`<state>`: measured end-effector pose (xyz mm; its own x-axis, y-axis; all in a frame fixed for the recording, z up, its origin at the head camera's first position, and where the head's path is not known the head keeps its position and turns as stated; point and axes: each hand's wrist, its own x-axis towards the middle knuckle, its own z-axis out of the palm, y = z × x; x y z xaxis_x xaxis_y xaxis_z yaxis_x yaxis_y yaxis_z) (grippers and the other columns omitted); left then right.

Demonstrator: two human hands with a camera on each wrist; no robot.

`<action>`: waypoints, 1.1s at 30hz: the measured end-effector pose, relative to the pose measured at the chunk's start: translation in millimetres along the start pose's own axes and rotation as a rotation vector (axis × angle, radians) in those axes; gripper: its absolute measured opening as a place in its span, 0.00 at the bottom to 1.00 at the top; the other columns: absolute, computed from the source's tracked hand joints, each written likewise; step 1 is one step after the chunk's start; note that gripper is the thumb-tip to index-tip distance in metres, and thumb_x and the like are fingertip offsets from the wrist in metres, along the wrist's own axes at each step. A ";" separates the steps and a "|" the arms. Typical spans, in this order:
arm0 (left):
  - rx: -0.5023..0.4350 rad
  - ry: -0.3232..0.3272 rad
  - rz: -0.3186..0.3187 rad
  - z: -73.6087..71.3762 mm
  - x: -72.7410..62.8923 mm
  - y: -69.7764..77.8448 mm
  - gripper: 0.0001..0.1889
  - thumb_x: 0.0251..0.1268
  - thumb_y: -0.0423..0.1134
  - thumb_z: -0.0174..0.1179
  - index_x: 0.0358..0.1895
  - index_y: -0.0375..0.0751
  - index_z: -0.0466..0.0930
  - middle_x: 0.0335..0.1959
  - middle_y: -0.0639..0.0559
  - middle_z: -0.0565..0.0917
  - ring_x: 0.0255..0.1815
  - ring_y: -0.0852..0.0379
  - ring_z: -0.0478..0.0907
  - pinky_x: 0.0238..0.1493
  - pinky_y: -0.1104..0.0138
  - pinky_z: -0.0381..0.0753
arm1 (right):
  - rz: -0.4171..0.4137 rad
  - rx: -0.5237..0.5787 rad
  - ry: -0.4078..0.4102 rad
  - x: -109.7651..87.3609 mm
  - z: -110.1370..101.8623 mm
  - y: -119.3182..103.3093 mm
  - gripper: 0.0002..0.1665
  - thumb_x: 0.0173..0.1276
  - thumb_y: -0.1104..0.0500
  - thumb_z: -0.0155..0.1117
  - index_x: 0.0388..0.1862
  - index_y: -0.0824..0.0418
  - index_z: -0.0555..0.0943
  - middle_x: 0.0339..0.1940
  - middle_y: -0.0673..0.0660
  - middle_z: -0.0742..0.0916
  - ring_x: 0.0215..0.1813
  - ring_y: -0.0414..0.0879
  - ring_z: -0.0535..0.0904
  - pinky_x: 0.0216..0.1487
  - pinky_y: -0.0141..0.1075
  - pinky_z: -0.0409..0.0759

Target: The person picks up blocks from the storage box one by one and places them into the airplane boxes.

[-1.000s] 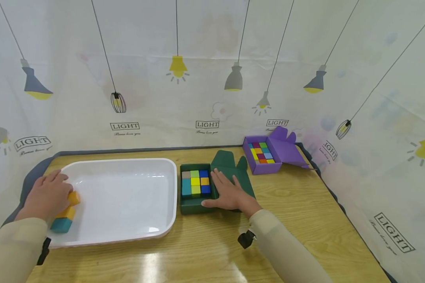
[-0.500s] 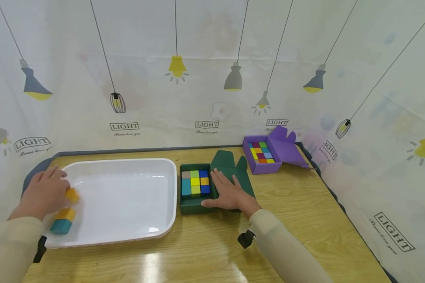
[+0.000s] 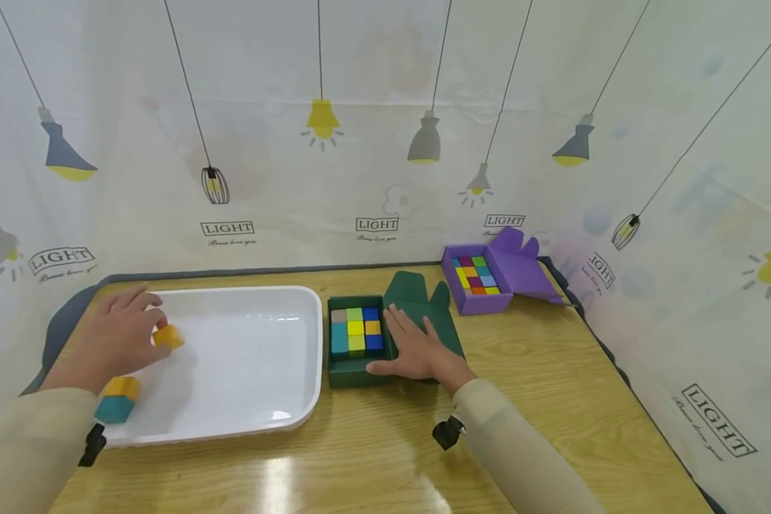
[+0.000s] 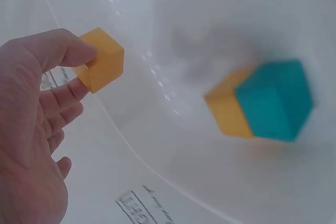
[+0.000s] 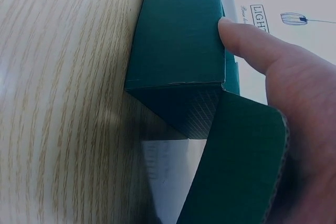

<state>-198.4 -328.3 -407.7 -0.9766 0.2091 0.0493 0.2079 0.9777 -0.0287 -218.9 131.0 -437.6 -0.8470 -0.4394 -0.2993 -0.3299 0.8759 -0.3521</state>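
Observation:
My left hand [image 3: 112, 339] pinches an orange cube [image 4: 106, 59] between thumb and fingers, over the left part of the white tray [image 3: 231, 421]. Below it in the tray, a second orange cube [image 3: 122, 387] sits against a teal cube [image 3: 114, 409]. My right hand [image 3: 417, 350] lies with fingers spread on the opened lid of the green box [image 3: 360, 377]. In the right wrist view its thumb [image 5: 247, 40] touches the top edge of the box wall. Inside the green box, rows of coloured cubes [image 3: 355, 328] show teal, yellow, green, blue, orange and one greyish top.
Farther back on the right stands a purple box [image 3: 485, 305] with its lid folded open, filled with coloured cubes [image 3: 475, 275]. All of it rests on a wooden table [image 3: 552, 400]. A wall cloth [image 3: 283, 178] printed with lamps closes off the back and sides.
The left hand has lifted the orange cube from the tray's left side and carried it rightward and farther back. The other orange cube and the teal cube stay put. The right hand has not moved.

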 end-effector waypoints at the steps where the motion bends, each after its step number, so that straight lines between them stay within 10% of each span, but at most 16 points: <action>1: -0.001 0.008 0.011 -2.6 2.7 7.0 0.14 0.45 0.44 0.70 0.34 0.39 0.83 0.58 0.31 0.75 0.70 0.29 0.53 0.70 0.33 0.48 | -0.002 -0.001 0.002 -0.1 -0.2 0.2 0.64 0.60 0.24 0.56 0.81 0.55 0.40 0.83 0.54 0.44 0.83 0.49 0.40 0.79 0.60 0.33; 17: -0.088 0.121 0.285 -41.5 46.0 124.9 0.14 0.50 0.47 0.68 0.36 0.43 0.83 0.60 0.43 0.75 0.76 0.41 0.54 0.77 0.46 0.50 | 0.003 -0.012 0.001 1.9 3.9 3.0 0.65 0.59 0.23 0.54 0.81 0.54 0.39 0.83 0.52 0.43 0.83 0.48 0.40 0.80 0.59 0.33; 33: -0.087 -0.027 0.470 -36.5 66.8 209.2 0.15 0.52 0.52 0.68 0.38 0.47 0.87 0.60 0.49 0.77 0.76 0.45 0.57 0.78 0.48 0.53 | 0.015 -0.020 -0.006 2.5 1.9 1.1 0.64 0.59 0.23 0.55 0.81 0.53 0.40 0.83 0.53 0.44 0.83 0.48 0.40 0.80 0.60 0.33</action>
<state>-218.2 -109.1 -373.9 -0.7765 0.6296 0.0255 0.6301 0.7754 0.0423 -220.6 130.5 -440.5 -0.8497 -0.4268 -0.3095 -0.3253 0.8864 -0.3293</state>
